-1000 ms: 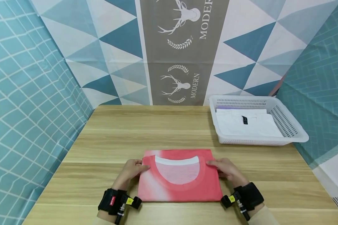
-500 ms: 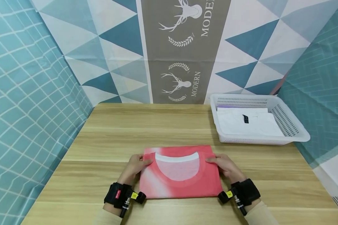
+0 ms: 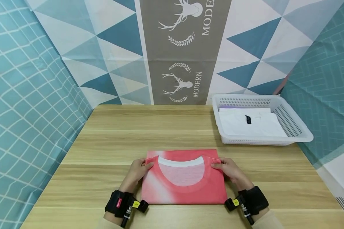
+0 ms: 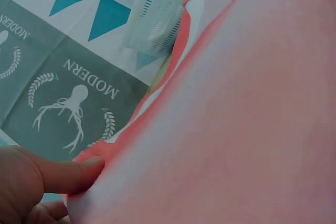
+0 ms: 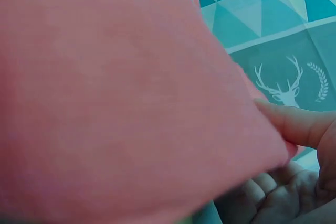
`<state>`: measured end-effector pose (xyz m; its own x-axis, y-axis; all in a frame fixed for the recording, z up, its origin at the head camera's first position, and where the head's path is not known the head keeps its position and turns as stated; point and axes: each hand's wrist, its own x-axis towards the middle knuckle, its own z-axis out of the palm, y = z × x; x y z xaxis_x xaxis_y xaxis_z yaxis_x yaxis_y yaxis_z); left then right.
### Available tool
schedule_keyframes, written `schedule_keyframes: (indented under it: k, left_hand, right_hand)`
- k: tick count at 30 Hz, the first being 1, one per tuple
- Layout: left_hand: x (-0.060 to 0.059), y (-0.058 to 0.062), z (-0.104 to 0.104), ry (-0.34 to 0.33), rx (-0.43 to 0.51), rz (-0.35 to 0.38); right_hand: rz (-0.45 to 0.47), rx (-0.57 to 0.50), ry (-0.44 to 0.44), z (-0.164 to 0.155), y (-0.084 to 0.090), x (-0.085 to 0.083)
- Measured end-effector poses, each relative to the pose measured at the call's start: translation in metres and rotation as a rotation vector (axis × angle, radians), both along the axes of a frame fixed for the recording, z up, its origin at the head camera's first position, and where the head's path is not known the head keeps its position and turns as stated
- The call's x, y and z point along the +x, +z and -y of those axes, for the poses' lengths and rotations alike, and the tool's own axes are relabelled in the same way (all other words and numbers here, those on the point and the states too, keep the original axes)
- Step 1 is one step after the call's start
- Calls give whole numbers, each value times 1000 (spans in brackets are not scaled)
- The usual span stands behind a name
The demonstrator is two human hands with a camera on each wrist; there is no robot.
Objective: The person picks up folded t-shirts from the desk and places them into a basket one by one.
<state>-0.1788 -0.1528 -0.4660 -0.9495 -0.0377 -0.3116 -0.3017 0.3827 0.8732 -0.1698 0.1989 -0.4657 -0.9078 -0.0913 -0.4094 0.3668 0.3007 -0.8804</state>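
The left hand [image 3: 138, 170] pinches the far left corner of a folded pink shirt [image 3: 183, 187], thumb on top of the cloth and fingers curled beneath its edge. The right hand [image 3: 230, 170] pinches the far right corner the same way. The shirt lies flat between the two hands on a light wooden counter [image 3: 117, 140], its longer side running from one hand to the other and its white-edged neckline opening toward the far edge, away from the person. Black bands wrap both wrists.

Beyond the right hand, well apart from the shirt, a white slotted basket [image 3: 302, 133] stands on the counter's far right corner and holds folded white garments [image 3: 252, 125]. Cloth backdrops close in the counter: teal grid at the sides, blue and white triangles with a grey deer panel behind.
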Motion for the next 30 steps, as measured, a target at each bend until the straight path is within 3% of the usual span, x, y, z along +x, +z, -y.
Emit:
schedule_keyframes:
  k: [6,13,22,30]
  left_hand:
    - [7,7,-2,10,66,-57]
    - [18,19,-3,19,261,-57]
    - [29,39,-7,44,250,-161]
    - [36,52,-14,27,258,-263]
  right_hand:
    - [-49,-29,8,1,10,7]
    - [-132,-65,37,1,28,20]
    - [-206,-58,-12,2,46,35]
    - [-229,-44,-52,-3,58,44]
